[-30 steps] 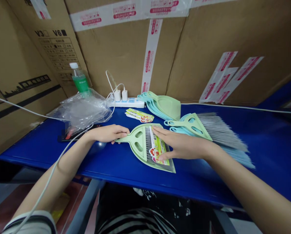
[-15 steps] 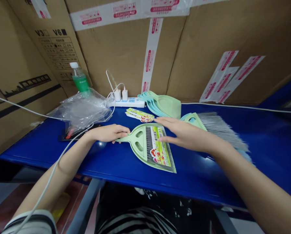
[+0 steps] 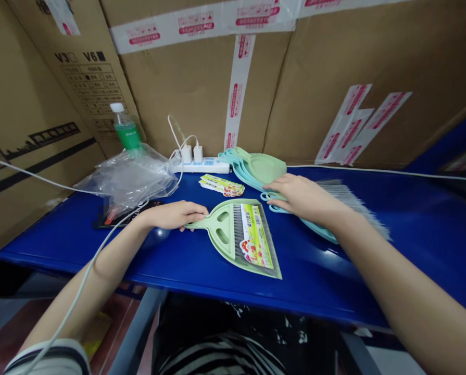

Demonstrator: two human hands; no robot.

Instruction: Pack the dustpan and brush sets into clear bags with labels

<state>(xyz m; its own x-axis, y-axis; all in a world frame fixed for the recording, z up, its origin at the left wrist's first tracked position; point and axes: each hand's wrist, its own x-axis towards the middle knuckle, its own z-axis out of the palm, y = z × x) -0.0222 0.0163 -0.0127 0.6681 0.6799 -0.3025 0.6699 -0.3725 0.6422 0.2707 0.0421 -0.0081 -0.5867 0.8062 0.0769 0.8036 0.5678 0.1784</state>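
My left hand is closed around the handle end of a light green dustpan. A matching hand brush with grey bristles lies in this pan, and a yellow-green label card covers part of the bristles. My right hand has its fingers and thumb around the green handle of a brush in the pile at the right. Grey bristles from that pile show beyond the wrist. Light blue handles lie under my fingers; the palm side is hidden.
Behind are stacked green and blue dustpans, with loose label cards in front. A power strip, clear plastic bags and a green-liquid bottle stand or lie further left. A white cable crosses my left arm. Cardboard walls the back.
My right hand has moved away from the label card to the brush pile on the right, and its fingers have closed on a handle. My left hand keeps its hold on the dustpan.
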